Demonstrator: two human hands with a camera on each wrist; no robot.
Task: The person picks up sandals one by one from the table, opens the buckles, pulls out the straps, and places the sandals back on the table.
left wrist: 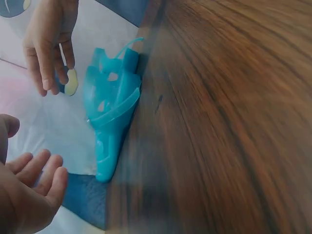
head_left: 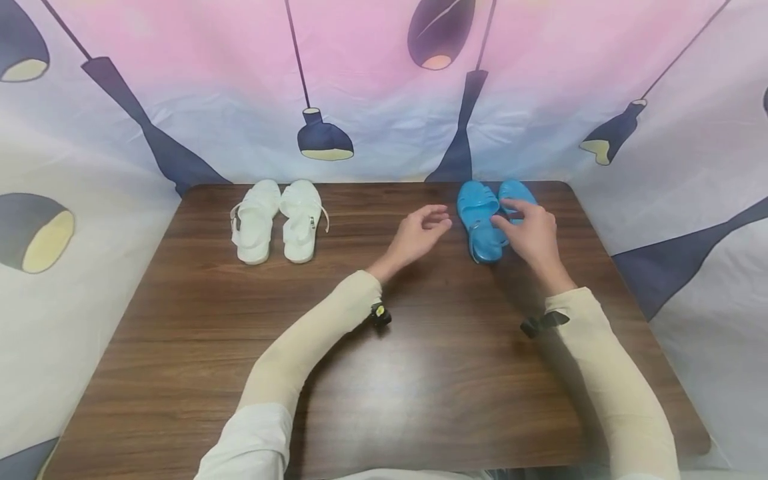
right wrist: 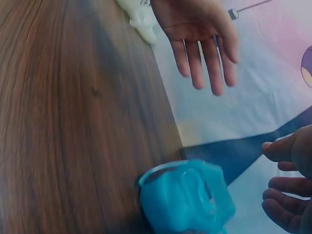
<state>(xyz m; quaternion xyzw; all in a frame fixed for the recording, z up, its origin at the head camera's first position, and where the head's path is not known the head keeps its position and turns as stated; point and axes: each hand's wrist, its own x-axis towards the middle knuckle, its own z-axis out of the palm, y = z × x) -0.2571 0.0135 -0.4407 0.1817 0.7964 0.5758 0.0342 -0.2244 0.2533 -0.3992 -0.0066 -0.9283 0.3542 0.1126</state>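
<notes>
A pair of blue sandals stands at the back right of the table, toes to the wall; the left blue sandal shows almost whole, while the right blue sandal is partly covered by my right hand. That hand hovers over it with relaxed fingers and holds nothing. To the left of the pair, my left hand is in the air with loosely bent fingers, holding nothing. In the left wrist view, a blue sandal lies apart from both hands. The right wrist view shows a gap between my right hand and the blue sandal.
White sandals, a left one and a right one, stand side by side at the back left of the brown wooden table. A cloth backdrop printed with lamps hangs along the table's back edge and sides.
</notes>
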